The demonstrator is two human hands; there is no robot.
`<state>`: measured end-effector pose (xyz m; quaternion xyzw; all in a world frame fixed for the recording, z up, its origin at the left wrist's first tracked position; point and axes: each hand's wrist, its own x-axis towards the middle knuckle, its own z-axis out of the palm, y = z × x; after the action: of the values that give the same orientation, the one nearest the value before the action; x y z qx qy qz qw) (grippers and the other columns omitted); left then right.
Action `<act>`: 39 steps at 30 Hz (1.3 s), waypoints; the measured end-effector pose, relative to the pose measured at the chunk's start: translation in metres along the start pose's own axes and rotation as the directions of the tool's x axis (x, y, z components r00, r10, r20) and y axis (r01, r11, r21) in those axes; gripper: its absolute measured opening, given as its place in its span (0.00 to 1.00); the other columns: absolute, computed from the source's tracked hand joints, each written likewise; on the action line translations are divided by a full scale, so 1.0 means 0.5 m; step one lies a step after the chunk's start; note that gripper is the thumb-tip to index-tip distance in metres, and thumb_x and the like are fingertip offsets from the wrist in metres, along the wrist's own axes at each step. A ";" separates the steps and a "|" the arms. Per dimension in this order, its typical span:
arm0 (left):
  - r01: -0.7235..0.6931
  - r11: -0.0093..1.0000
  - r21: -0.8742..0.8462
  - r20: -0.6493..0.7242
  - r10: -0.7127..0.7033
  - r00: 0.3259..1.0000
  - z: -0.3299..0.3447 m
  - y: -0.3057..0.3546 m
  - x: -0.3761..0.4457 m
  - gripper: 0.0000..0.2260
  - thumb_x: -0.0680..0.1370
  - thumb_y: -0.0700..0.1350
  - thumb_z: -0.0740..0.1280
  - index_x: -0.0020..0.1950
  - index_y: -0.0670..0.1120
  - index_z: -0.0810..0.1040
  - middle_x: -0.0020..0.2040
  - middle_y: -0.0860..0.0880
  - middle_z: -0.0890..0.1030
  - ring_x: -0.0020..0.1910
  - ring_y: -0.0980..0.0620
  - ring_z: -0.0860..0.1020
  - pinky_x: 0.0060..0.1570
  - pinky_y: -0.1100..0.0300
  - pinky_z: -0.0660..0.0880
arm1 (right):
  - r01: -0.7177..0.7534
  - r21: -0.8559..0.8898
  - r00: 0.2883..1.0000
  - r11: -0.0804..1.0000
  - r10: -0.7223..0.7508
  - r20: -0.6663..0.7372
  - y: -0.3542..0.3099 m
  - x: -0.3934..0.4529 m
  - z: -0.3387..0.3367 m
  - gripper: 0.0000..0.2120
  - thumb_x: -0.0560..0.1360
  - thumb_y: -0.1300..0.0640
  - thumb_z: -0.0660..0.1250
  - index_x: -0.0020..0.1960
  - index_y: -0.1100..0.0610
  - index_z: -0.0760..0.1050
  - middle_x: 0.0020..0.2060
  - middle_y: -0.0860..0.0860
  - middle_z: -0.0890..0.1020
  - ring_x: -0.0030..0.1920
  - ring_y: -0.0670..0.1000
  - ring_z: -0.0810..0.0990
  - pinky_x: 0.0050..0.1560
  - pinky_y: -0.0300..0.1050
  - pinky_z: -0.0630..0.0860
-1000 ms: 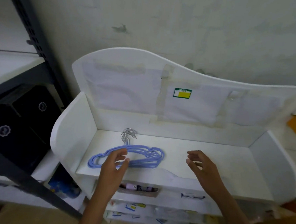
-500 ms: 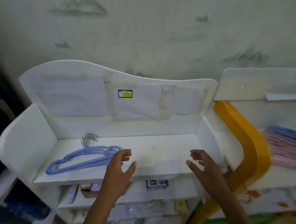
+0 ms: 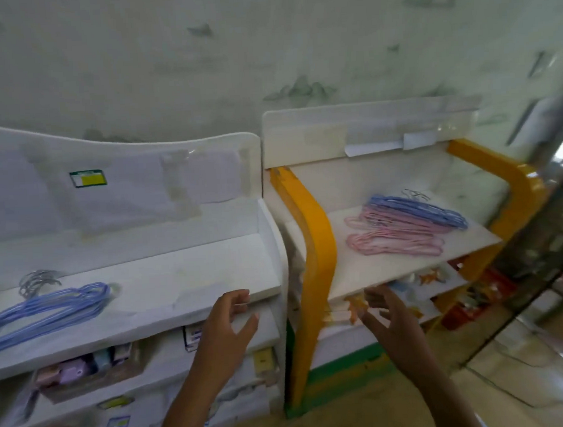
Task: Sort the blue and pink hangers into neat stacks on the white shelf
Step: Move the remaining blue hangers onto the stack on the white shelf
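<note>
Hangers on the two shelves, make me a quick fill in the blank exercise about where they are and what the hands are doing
1. The stack of hangers on the white shelf is all ____ in colour.
2. The mixed pile of hangers lies on the shelf with ____ side rails.
3. In that pile, the blue hangers lie ____ the wall than the pink ones.
4. Both hands, left and right, hold ____.

Missing words: blue; yellow; nearer; nothing

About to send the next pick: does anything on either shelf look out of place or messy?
Yes. On the yellow-framed shelf, blue hangers lie across pink hangers in one loose, fanned heap, colours mixed. The blue stack on the white shelf looks tidy. Both hands are empty.
</note>
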<state>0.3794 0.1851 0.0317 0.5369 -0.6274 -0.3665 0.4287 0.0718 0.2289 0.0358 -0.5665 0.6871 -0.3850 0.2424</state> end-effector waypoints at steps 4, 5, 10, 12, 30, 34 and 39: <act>-0.057 0.998 0.026 0.050 0.055 0.997 0.102 0.056 0.007 0.15 0.76 0.44 0.71 0.60 0.57 0.74 0.56 0.59 0.78 0.55 0.61 0.77 0.55 0.59 0.77 | -0.019 0.015 0.996 1.000 0.021 -0.085 0.048 -0.018 -0.089 0.18 0.74 0.46 0.70 0.62 0.46 0.72 0.54 0.39 0.78 0.55 0.40 0.78 0.57 0.47 0.78; -0.067 0.997 0.032 0.073 0.065 0.995 0.126 0.071 0.009 0.15 0.76 0.46 0.71 0.60 0.57 0.74 0.56 0.60 0.78 0.55 0.62 0.76 0.55 0.61 0.76 | -0.039 0.013 0.994 0.999 0.040 -0.101 0.062 -0.020 -0.107 0.19 0.74 0.46 0.70 0.62 0.46 0.72 0.54 0.39 0.78 0.55 0.40 0.77 0.58 0.48 0.78; -0.078 0.996 0.040 0.183 0.069 0.981 0.228 0.124 0.037 0.15 0.78 0.51 0.69 0.63 0.58 0.71 0.58 0.63 0.75 0.56 0.65 0.75 0.48 0.71 0.71 | -0.123 0.032 0.980 0.992 0.126 -0.155 0.124 -0.012 -0.172 0.19 0.74 0.44 0.70 0.62 0.45 0.71 0.56 0.41 0.78 0.57 0.44 0.78 0.56 0.49 0.79; -0.054 0.999 0.010 0.220 0.050 0.974 0.268 0.132 0.054 0.15 0.78 0.50 0.68 0.63 0.59 0.71 0.58 0.62 0.75 0.56 0.65 0.75 0.44 0.72 0.72 | -0.131 -0.006 0.977 0.991 0.128 -0.172 0.149 -0.002 -0.191 0.18 0.75 0.47 0.71 0.62 0.45 0.71 0.56 0.41 0.78 0.56 0.44 0.78 0.55 0.48 0.79; -0.026 0.991 -0.129 0.294 0.063 0.954 0.592 0.185 0.390 0.14 0.74 0.45 0.71 0.58 0.56 0.76 0.55 0.58 0.79 0.52 0.59 0.78 0.53 0.64 0.76 | -0.150 -0.040 0.968 0.988 0.138 -0.210 0.328 0.329 -0.368 0.15 0.74 0.46 0.71 0.57 0.36 0.70 0.55 0.42 0.79 0.51 0.45 0.82 0.49 0.52 0.82; 0.035 0.987 -0.156 0.285 0.011 0.958 0.644 0.177 0.452 0.20 0.65 0.59 0.67 0.55 0.56 0.77 0.53 0.57 0.80 0.49 0.60 0.79 0.50 0.61 0.77 | -0.160 -0.044 0.964 0.986 0.146 -0.224 0.362 0.385 -0.377 0.15 0.75 0.48 0.71 0.59 0.42 0.71 0.54 0.42 0.78 0.48 0.45 0.81 0.47 0.51 0.81; 0.093 0.989 -0.114 0.284 -0.057 0.957 0.683 0.163 0.494 0.13 0.69 0.50 0.68 0.53 0.56 0.78 0.52 0.56 0.81 0.49 0.56 0.80 0.45 0.57 0.79 | -0.190 -0.048 0.963 0.981 0.177 -0.203 0.407 0.425 -0.382 0.14 0.76 0.48 0.70 0.60 0.43 0.72 0.56 0.42 0.78 0.56 0.37 0.76 0.50 0.38 0.77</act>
<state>0.0183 -0.0466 0.0183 0.4749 -0.6365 -0.4937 0.3545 -0.2468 0.0849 0.0064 -0.4673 0.7696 -0.3921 0.1886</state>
